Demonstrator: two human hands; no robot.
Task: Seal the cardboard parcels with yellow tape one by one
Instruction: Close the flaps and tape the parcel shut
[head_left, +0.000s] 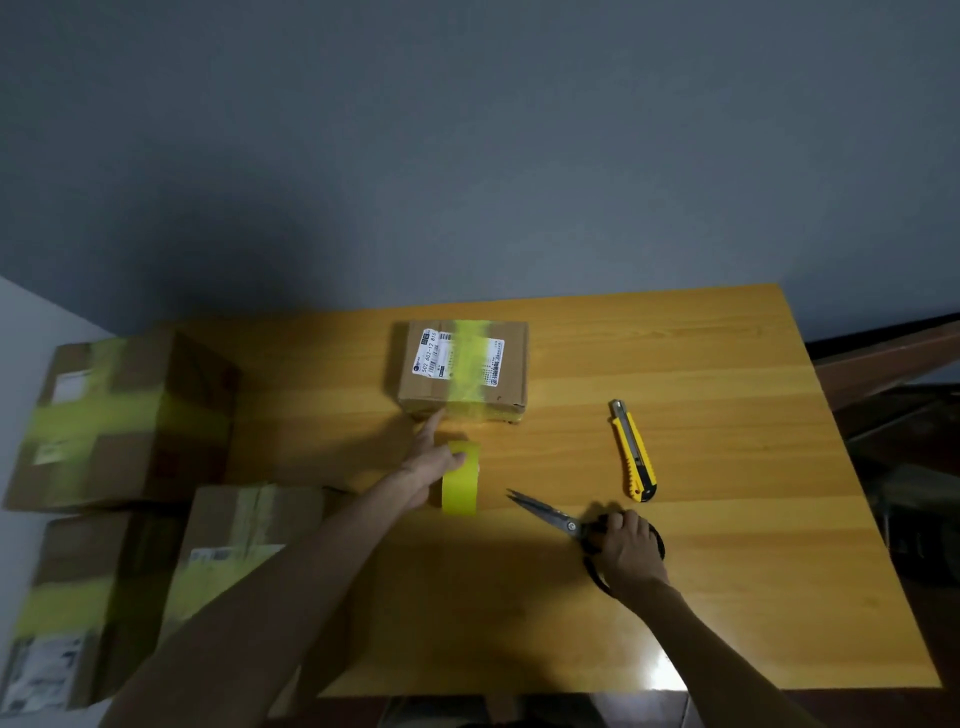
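1. While the left hand (434, 465) holds the roll of yellow tape (461, 483) on its edge on the table (727, 571), thumb (456, 459) over its top, the index finger (434, 423) stretches forward and touches the near side of the parcel (511, 384).
2. The parcel lies toward the far edge, just beyond the roll, with a yellow strip (470, 364) across its top.
3. The right hand (628, 545) grasps the handles of the scissors (550, 514), whose blades point toward the roll.
4. A knife (634, 452) lies toward the right edge; taped boxes (124, 421) stand at the left edge.
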